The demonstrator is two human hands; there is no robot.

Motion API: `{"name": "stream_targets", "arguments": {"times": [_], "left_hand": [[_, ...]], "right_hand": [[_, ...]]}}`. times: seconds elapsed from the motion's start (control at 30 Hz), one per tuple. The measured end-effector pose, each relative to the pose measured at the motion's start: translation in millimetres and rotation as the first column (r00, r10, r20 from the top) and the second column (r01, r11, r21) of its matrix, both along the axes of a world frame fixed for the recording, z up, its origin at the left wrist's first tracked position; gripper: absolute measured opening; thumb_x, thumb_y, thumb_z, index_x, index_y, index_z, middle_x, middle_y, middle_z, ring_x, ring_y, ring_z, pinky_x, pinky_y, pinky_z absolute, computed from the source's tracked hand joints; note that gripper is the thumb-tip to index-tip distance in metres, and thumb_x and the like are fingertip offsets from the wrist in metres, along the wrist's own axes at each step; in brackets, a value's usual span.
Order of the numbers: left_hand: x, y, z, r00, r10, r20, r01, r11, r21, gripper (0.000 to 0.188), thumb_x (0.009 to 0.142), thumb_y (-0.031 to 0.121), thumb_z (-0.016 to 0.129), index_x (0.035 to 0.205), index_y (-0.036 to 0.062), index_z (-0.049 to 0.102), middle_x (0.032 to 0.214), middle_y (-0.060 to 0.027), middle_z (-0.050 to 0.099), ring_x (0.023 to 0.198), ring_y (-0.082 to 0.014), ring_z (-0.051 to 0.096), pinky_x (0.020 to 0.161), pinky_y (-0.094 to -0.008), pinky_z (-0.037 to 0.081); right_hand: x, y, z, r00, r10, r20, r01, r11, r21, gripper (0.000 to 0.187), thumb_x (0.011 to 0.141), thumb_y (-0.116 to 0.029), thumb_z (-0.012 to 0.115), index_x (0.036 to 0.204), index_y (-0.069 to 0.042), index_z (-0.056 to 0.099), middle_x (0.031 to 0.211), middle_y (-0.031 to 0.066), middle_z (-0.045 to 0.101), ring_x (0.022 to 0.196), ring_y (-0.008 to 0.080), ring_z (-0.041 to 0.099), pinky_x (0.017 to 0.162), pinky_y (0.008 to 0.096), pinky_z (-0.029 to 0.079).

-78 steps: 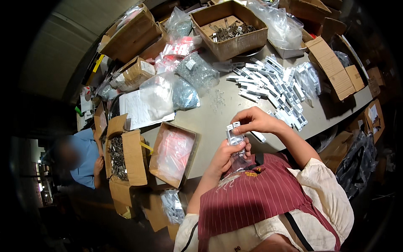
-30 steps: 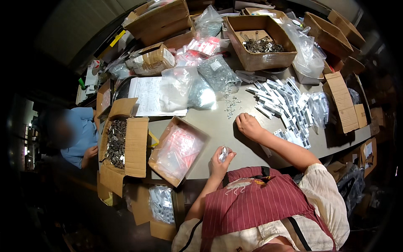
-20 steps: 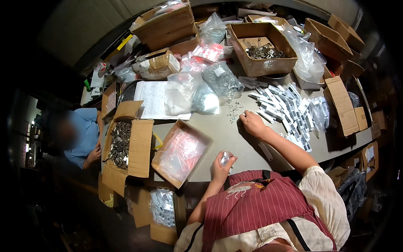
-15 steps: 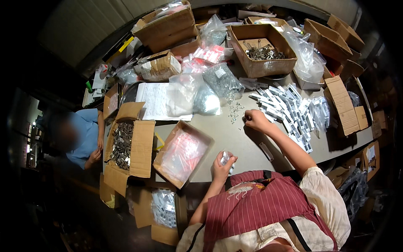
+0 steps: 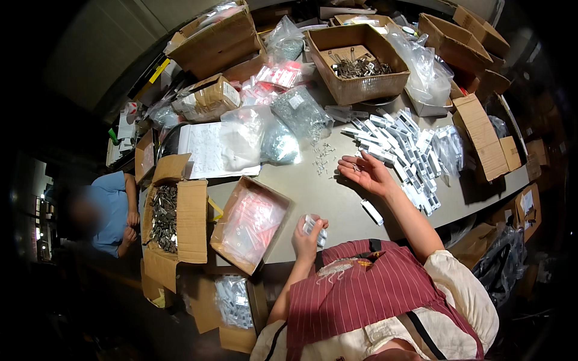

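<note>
Far to the left of both hands, a co-worker in blue is sitting with both hands held close together. Nearer the left hand, an open carton is holding dark metal clips. Beyond it, handwritten paper sheets are lying partly under a clear plastic bag. Below and left of the left hand, bagged parts are resting in a lower carton. Just left of that hand, a shallow box is holding red-and-clear bags.

The left hand is curling around glossy pale pieces, gripping them near the table edge; their number is not clear.

Between the hands but farther away, small screws are lying scattered on the table.

The right hand is turning its palm upward, fingers extended and loosely together; something small seems to be lying on them, too tiny to identify. Just below it, a single grey-white part is lying apart. Just beyond and right of it, a heap of similar parts is spreading, its near edge passing behind the hand. Farther right, a clear bag of parts is lying beside the heap.
</note>
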State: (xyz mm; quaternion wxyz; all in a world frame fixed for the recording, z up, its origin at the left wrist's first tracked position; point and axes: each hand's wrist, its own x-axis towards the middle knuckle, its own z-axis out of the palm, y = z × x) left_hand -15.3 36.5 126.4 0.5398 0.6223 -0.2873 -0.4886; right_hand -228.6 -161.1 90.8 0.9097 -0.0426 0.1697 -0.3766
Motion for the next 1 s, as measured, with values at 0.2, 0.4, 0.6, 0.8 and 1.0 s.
{"name": "stream_targets", "arguments": {"times": [0.2, 0.4, 0.6, 0.8, 1.0], "left_hand": [[7, 0, -18, 0.997, -0.074, 0.005, 0.074, 0.996, -0.046, 0.023, 0.093, 0.015, 0.07, 0.105, -0.0021, 0.061, 0.093, -0.0144, 0.073, 0.087, -0.0201, 0.072, 0.079, -0.0299, 0.056], [5, -2, -19, 0.985, -0.155, -0.075, 0.147, 0.984, -0.101, 0.029, 0.091, 0.013, 0.072, 0.112, -0.0025, 0.06, 0.097, -0.0121, 0.072, 0.093, -0.0177, 0.07, 0.084, -0.0284, 0.054], [-2, -32, -20, 0.914, -0.365, -0.177, 0.359, 0.931, -0.062, 0.037, 0.086, 0.01, 0.076, 0.117, 0.0012, 0.059, 0.102, -0.0072, 0.068, 0.097, -0.0154, 0.066, 0.086, -0.0277, 0.051], [-9, -53, -37, 0.834, -0.483, -0.268, 0.468, 0.875, -0.122, 0.033, 0.078, 0.007, 0.079, 0.108, 0.0043, 0.065, 0.102, -0.0029, 0.066, 0.097, -0.0144, 0.063, 0.085, -0.0303, 0.05], [-5, -55, -31, 0.818, -0.548, -0.178, 0.532, 0.837, -0.128, 0.031, 0.081, 0.004, 0.074, 0.11, 0.0022, 0.067, 0.105, -0.004, 0.067, 0.101, -0.0166, 0.063, 0.09, -0.0314, 0.05]], "right_hand": [[6, 12, 18, 0.998, -0.003, 0.066, 0.001, 1.0, 0.023, 0.072, 0.106, -0.041, 0.047, 0.144, 0.018, 0.032, 0.15, 0.034, 0.038, 0.141, 0.0424, 0.04, 0.119, 0.0509, 0.035], [11, 26, 35, 0.99, 0.051, 0.134, -0.053, 0.998, 0.017, 0.073, 0.105, -0.043, 0.048, 0.144, 0.016, 0.033, 0.152, 0.0327, 0.036, 0.143, 0.0415, 0.037, 0.12, 0.0505, 0.033], [31, 47, 71, 0.978, 0.181, -0.104, -0.194, 0.972, -0.133, 0.06, 0.107, -0.041, 0.043, 0.136, 0.012, 0.046, 0.135, 0.0268, 0.054, 0.128, 0.036, 0.055, 0.114, 0.0455, 0.043], [53, 63, 81, 0.896, 0.215, -0.387, -0.34, 0.895, -0.29, 0.051, 0.107, -0.042, 0.047, 0.114, 0.005, 0.062, 0.106, 0.0153, 0.065, 0.103, 0.0257, 0.066, 0.096, 0.0365, 0.052], [58, 78, 85, 0.795, 0.136, -0.591, -0.416, 0.832, -0.368, 0.061, 0.107, -0.049, 0.042, 0.112, 0.007, 0.066, 0.108, 0.0167, 0.069, 0.103, 0.0256, 0.066, 0.097, 0.0367, 0.05]]}}
